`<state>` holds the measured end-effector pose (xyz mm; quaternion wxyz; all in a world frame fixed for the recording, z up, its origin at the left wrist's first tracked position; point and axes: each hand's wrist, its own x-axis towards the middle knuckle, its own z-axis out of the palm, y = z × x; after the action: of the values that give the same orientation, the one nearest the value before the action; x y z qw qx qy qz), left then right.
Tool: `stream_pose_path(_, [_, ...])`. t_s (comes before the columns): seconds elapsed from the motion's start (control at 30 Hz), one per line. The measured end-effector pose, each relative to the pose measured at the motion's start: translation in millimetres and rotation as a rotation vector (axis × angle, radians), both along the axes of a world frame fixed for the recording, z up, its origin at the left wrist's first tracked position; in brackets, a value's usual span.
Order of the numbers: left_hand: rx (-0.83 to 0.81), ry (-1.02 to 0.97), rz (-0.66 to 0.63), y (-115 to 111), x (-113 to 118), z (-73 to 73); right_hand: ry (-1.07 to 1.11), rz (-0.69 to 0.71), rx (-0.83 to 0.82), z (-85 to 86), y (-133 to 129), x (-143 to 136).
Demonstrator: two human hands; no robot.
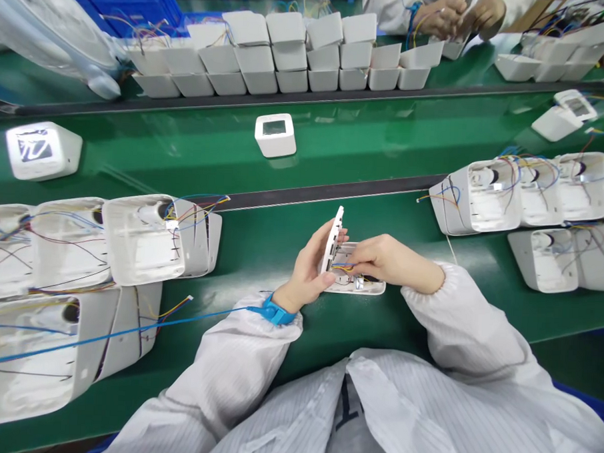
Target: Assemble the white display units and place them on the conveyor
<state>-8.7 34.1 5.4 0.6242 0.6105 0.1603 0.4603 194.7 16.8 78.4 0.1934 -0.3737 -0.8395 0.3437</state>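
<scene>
My left hand (313, 264) grips a white plastic panel (333, 238), tilted up on its edge with dark clips or parts along its inner side. Beneath and to the right of it a shallow white housing part (357, 287) lies on the green bench, inner side up. Thin blue and yellow wires (343, 266) run between the two parts. My right hand (378, 260) reaches over the housing part with its fingers pinched at these wires; the fingertips are partly hidden. A blue wrist strap (277, 310) with a cord is on my left wrist.
White housings with loose wires (146, 240) stand stacked at left, and more housings (491, 195) at right. A dark rail (323, 193) separates the bench from a green belt (195, 142) carrying a finished-looking white unit (276, 135). Across it, a co-worker's hands (454, 19) handle a part.
</scene>
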Motion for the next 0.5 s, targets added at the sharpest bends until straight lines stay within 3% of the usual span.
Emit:
stream_pose_path(0.1, [0.039,0.033,0.009,0,0,1.3,-0.151,-0.007,0.16,-7.8,2,-3])
stream_pose_path(0.23, [0.126,0.114,0.05,0,0,3.8,-0.357,-0.116,0.375,-12.2,3,-6])
stream_pose_path(0.5, [0.122,0.15,0.081,-2,1,2.2,-0.36,-0.227,0.288,-13.3,-1,-2])
